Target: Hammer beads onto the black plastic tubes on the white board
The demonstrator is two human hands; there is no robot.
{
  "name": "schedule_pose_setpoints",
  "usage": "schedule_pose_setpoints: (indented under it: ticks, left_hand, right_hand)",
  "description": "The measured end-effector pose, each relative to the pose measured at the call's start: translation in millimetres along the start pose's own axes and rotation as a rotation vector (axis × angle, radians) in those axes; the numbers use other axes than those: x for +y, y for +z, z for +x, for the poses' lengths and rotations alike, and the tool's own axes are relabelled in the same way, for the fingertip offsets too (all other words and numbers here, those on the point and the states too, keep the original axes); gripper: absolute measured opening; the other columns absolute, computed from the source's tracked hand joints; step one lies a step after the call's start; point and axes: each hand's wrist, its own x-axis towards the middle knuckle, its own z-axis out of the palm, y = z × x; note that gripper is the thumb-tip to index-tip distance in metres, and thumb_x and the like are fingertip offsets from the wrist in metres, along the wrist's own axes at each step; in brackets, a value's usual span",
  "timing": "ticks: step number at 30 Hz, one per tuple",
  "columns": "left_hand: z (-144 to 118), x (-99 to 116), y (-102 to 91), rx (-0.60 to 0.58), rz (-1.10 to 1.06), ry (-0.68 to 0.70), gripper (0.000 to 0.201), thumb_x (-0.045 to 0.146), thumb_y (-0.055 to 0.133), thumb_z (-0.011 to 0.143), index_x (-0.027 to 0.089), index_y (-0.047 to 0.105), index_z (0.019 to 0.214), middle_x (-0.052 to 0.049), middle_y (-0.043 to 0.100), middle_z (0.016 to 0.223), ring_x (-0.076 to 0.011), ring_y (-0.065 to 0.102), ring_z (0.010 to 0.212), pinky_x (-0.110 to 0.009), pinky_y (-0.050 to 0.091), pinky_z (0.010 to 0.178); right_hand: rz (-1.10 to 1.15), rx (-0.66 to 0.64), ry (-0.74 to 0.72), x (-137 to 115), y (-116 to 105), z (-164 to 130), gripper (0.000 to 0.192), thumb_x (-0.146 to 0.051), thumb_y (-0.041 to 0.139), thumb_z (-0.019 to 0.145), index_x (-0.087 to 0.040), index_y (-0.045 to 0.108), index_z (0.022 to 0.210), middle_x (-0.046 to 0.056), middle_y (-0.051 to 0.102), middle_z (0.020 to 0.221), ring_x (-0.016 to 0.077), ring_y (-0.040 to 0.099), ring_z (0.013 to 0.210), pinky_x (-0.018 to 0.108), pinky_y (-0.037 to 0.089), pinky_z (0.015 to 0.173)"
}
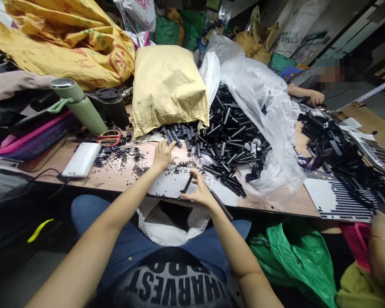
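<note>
Seated at a cluttered wooden tabletop (122,179), largest things lying beyond the fingers: a brown paper sack (168,87) straight ahead, and to the right of the fingers a clear plastic bag (259,98) spilling a heap of black tubes (231,141). Directly beneath the fingers, a white sheet (171,182). Farther left of the fingers, a green flask (80,105), a white power bank (81,159) and red-handled scissors (109,137).

Left hand (163,155) reaching forward, fingers (171,145) pressed together at the tips among the small ribbed black pieces (176,132) at the sack's mouth; whether 1 piece is pinched cannot be told. Right hand (200,192) resting on the sheet, fingers loosely curled, thumb and forefinger pinching a thin black rod (187,184) near its upper end.

Probably best done by taking just 1 ribbed piece at a time, keeping the rod steady and low over the sheet, and bringing both fingertips close together so that loose tiny black beads (179,164) between the 2 hands stay undisturbed.
</note>
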Motion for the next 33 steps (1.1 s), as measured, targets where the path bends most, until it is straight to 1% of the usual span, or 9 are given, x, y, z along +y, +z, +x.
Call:
schedule_pose_setpoints:
  ticks: [4,9,14,16,21,24,28,31,33]
  left_hand:
    - [52,-48,15.4,-0.282,0.159,0.257,0.038,0.006,0.04,0.085,0.017,0.064,0.112,-0.016,0.05,0.133,-0.0322,0.041,0.125,-0.05,0.038,0.097]
    - [51,-64,16.6,-0.267,0.064,0.376,0.031,0.013,0.041,0.091,0.011,0.06,0.115,-0.017,0.06,0.12,-0.0275,0.048,0.118,-0.047,0.033,0.104]
    - [2,-36,5.8,-0.06,-0.156,0.115,0.039,0.037,0.043,0.097,0.008,0.051,0.122,-0.017,0.063,0.1,-0.025,0.057,0.092,-0.039,0.046,0.084]
    - [-26,-13,2.9,-0.065,-0.28,0.049,0.045,0.042,0.04,0.098,0.008,0.045,0.127,-0.016,0.063,0.097,-0.0227,0.059,0.083,-0.035,0.048,0.074]
    - [-75,37,-10.5,-0.128,-0.491,-0.046,0.039,0.043,0.04,0.096,0.012,0.056,0.114,-0.015,0.063,0.103,-0.0231,0.06,0.09,-0.037,0.048,0.081]
    - [-78,55,-27.8,-0.129,-0.83,-0.281,0.039,0.046,0.045,0.094,0.015,0.06,0.115,-0.004,0.06,0.078,-0.0139,0.056,0.064,-0.026,0.046,0.062]
    - [-74,77,-51.9,-0.247,-1.296,-0.614,0.059,0.055,0.054,0.087,0.015,0.055,0.13,0.006,0.043,0.056,-0.0061,0.034,0.037,-0.019,0.026,0.037]
    - [-72,90,-61.6,-0.32,-1.421,-0.767,0.058,0.051,0.055,0.086,0.015,0.054,0.132,0.006,0.045,0.054,-0.0061,0.036,0.034,-0.018,0.024,0.034]
    - [-72,96,-63.8,-0.278,-1.44,-0.835,0.047,0.045,0.057,0.085,0.013,0.062,0.118,0.004,0.049,0.055,-0.007,0.042,0.036,-0.018,0.03,0.035]
  right_hand:
    - [-0.253,-0.013,0.012,5,3,-10,0.107,-0.046,0.084,0.055,-0.02,0.029,0.143,0.018,0.031,0.146,0.0318,0.032,0.139,0.051,0.036,0.112]
    - [-0.316,0.011,0.019,15,-3,-20,0.113,-0.045,0.084,0.057,-0.016,0.023,0.147,0.021,0.027,0.149,0.0341,0.028,0.141,0.052,0.033,0.113]
    - [-0.289,0.059,-0.041,17,-8,-29,0.115,-0.046,0.084,0.058,-0.02,0.019,0.149,0.02,0.025,0.15,0.0331,0.029,0.141,0.051,0.038,0.111]
    - [-0.297,0.062,-0.041,16,-6,-32,0.114,-0.046,0.083,0.06,-0.02,0.018,0.149,0.02,0.024,0.15,0.0335,0.026,0.142,0.052,0.037,0.112]
    - [-0.263,0.032,-0.031,10,3,-38,0.117,-0.045,0.082,0.061,-0.018,0.013,0.151,0.021,0.021,0.151,0.0334,0.023,0.144,0.053,0.035,0.113]
    - [-0.211,0.05,-0.053,2,4,-37,0.117,-0.043,0.083,0.06,-0.02,0.011,0.151,0.02,0.018,0.152,0.0317,0.023,0.144,0.051,0.037,0.113]
    - [-0.224,0.028,-0.167,-16,2,-29,0.112,-0.035,0.082,0.06,-0.023,0.015,0.149,0.017,0.022,0.15,0.0312,0.024,0.143,0.051,0.036,0.114]
    - [-0.259,-0.041,-0.283,-29,3,-20,0.109,-0.026,0.079,0.062,-0.025,0.013,0.149,0.015,0.024,0.151,0.0313,0.021,0.145,0.051,0.033,0.115]
    - [-0.283,-0.084,-0.344,-35,5,-16,0.108,-0.024,0.076,0.063,-0.024,0.011,0.15,0.015,0.024,0.152,0.0307,0.02,0.146,0.051,0.031,0.117]
